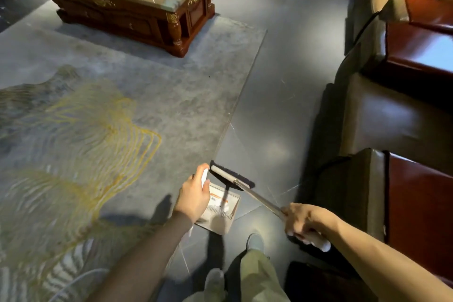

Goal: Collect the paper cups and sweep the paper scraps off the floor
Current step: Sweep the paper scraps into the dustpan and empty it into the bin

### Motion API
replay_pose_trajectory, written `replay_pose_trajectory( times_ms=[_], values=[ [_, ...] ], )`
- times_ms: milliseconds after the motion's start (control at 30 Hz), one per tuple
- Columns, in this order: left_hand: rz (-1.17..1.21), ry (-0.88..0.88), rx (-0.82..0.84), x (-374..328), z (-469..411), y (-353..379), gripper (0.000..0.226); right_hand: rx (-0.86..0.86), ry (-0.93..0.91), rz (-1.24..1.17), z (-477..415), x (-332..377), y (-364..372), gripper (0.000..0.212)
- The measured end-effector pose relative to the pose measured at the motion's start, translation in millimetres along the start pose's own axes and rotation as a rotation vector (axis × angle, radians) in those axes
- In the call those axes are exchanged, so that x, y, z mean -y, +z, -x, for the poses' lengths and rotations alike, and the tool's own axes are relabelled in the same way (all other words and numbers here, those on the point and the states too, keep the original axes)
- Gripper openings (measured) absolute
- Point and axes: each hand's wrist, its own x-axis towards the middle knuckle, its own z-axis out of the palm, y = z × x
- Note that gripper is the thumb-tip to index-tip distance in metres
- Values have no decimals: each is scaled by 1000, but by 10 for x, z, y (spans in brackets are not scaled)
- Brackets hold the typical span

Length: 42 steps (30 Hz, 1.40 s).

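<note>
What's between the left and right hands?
In the head view: the dustpan on the floor and the broom, its shaft running from the right hand toward the left hand.

Bare floor (277, 95) runs between rug (152, 105) and sofa (382, 115).

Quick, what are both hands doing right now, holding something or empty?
Left hand: gripping the white handle of the dustpan.
Right hand: gripping the broom by its stick.

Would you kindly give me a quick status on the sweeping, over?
Left hand grips dustpan; right hand grips broom. Broom head at dustpan's far edge, beside rug. Sofa alongside on the right.
</note>
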Motion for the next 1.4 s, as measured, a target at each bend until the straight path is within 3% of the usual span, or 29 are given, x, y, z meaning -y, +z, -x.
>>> replay_pose_trajectory(
  times_ms=[33,67,100,167,200,267,400,500,600,700,833,1000,1100,1200,1300,1400],
  values=[
    [3,16,-1,4,7,-20,35,87,55,-55,77,45,155,51],
    [8,25,-6,9,11,-40,34,134,267,-84,136,208,174,24],
    [12,23,-9,11,27,-54,34,13,406,-27,95,252,330,17],
    [10,17,-7,2,83,-61,34,27,772,-171,213,248,482,21],
    [8,18,0,6,121,-64,34,31,892,-128,294,342,457,27],
    [-1,25,16,35,200,-81,33,-30,1003,-198,470,500,351,34],
    [-46,65,42,102,377,-142,30,-182,979,-152,675,550,185,38],
    [-40,38,23,156,559,-190,32,-151,1004,-90,506,582,142,17],
    [-22,-16,3,216,722,-218,34,-164,976,40,210,466,138,21],
    [-28,-88,-5,270,921,-187,34,-197,951,115,4,247,149,12],
    [39,-112,-126,330,1157,-92,33,-247,1045,-208,-101,-218,259,20],
    [39,-122,-169,346,1271,-37,35,-120,981,-99,-42,-457,775,67],
    [23,-104,-147,379,1249,-34,35,-51,992,-38,133,-402,1059,65],
    [-5,-101,-91,429,1230,-57,35,-84,1021,-211,364,-310,1354,68],
    [34,-22,-68,473,1378,-85,33,-169,1040,-423,606,-157,1802,50],
    [42,23,-16,599,1599,-167,33,-198,1020,-435,789,30,2211,60]
  ],
)
